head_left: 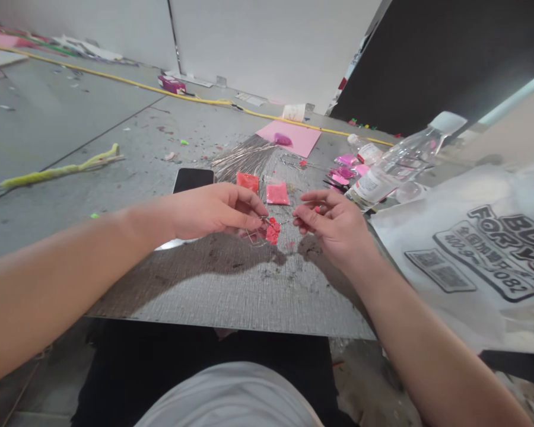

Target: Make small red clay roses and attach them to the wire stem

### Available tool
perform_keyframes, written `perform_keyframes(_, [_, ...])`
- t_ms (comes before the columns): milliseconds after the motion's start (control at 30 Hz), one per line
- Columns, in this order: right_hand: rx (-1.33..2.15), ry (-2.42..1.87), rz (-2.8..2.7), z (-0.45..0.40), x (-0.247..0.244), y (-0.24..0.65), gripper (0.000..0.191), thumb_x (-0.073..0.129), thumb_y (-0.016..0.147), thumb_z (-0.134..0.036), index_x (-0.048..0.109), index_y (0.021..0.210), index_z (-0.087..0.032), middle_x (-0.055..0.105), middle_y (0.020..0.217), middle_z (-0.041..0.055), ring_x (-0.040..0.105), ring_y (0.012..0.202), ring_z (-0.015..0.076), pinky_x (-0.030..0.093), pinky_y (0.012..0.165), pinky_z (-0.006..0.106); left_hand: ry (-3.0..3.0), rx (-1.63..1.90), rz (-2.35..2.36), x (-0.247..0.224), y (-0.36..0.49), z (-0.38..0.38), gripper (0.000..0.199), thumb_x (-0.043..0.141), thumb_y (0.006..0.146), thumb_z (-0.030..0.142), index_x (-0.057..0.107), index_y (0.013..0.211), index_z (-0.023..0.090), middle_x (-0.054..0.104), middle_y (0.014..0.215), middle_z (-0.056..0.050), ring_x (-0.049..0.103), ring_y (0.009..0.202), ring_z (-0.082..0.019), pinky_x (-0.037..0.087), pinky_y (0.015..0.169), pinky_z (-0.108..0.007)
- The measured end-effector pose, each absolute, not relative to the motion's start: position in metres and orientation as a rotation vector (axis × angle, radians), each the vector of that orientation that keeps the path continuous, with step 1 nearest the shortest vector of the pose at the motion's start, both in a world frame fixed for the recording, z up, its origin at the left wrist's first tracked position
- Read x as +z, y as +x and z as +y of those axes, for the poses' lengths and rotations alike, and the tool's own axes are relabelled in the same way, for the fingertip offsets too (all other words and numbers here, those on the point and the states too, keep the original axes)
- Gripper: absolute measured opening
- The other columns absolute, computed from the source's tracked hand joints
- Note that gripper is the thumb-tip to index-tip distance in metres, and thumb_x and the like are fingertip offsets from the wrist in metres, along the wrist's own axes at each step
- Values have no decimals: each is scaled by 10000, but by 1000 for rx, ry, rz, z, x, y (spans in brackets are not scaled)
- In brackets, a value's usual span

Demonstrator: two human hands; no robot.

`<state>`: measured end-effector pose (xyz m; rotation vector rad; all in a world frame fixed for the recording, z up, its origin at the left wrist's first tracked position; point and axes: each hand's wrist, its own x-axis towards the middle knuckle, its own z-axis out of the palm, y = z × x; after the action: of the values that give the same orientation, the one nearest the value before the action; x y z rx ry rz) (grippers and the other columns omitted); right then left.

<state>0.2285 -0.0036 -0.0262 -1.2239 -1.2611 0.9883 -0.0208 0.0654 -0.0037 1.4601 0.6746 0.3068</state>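
Observation:
My left hand is closed in a pinch on thin wire stems that carry a small red cluster, petal-like in shape. Facing it, my right hand pinches a thin wire with a little red piece at the fingers; its far end reaches toward the cluster. I cannot tell whether the two touch. Just beyond my fingers lie an orange-red packet and a pink packet. Behind them a bundle of thin metal wires is spread on the table.
A phone lies beyond my left wrist. On the right stand a clear bottle and a white printed bag. Pink paper lies at the back, near a yellow cord. A yellow-green fuzzy stem rests at left.

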Motion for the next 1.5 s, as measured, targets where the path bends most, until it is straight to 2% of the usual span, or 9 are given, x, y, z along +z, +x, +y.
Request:
perform_keyframes(167, [1079,-1184,-1163,3,-33,227,516,954,690,-464,665,1035,-211,750,766,-9,694,659,135,574,619,274,1506,183,686,-5,-19,64,261,819,823,347,698,1008,208,806,1000,-27,761,947,-174,588,876,-293])
perform_keyframes(367, [1253,-1338,-1201,7,-38,216,497,923,713,-473,679,1055,-207,711,732,-20,600,526,113,476,452,256,1879,8,766,-10,-20,68,278,725,860,421,760,1051,222,814,936,-39,770,876,-217,586,788,-303])
perform_keyframes(500, [1159,-1508,-1352,15,-44,216,408,858,798,-377,674,1115,-199,647,616,-54,547,459,110,394,417,246,2467,268,900,-14,-23,80,246,627,920,355,769,1044,197,780,933,-57,725,851,-224,539,792,-332])
perform_keyframes(600, [1030,-1602,-1503,20,-45,219,388,825,829,-331,655,1160,-219,654,604,-59,550,456,122,389,422,255,2750,479,989,-21,-24,90,311,603,955,313,744,1192,169,721,1065,-123,690,1013,-273,526,930,-393])
perform_keyframes(700, [956,-1675,-1602,20,-43,221,357,797,857,-348,648,1155,-222,666,625,-48,578,478,136,411,462,273,2866,458,1150,-29,-23,95,561,626,981,430,581,1502,227,617,1277,-199,574,1265,-393,471,1068,-537])
perform_keyframes(800, [851,-1709,-1726,18,-40,221,299,763,884,-370,661,1117,-213,660,623,-44,606,512,150,435,541,295,2908,363,1218,-33,-18,98,545,630,978,509,624,1465,266,551,1403,-209,485,1347,-463,440,1087,-629])
perform_keyframes(1033, [527,-1715,-1879,16,-37,232,212,704,910,-403,733,984,-206,661,644,-16,592,600,159,406,619,297,2907,656,1063,-38,-19,120,292,660,964,304,765,1216,199,580,1323,-169,537,1296,-349,415,1165,-528])
perform_keyframes(1233, [559,-1613,-1768,16,-30,238,266,699,902,-452,749,970,-200,706,700,10,582,607,154,415,603,297,2793,835,995,-33,-20,123,217,576,1003,255,764,1019,148,703,1056,-122,652,1030,-266,521,963,-421])
perform_keyframes(1500, [541,-1509,-1887,22,14,192,262,685,925,-440,741,875,-188,681,690,13,582,643,151,427,639,310,2399,1153,1034,-18,-16,94,224,620,985,349,728,925,163,738,897,-72,645,799,-177,498,739,-309])
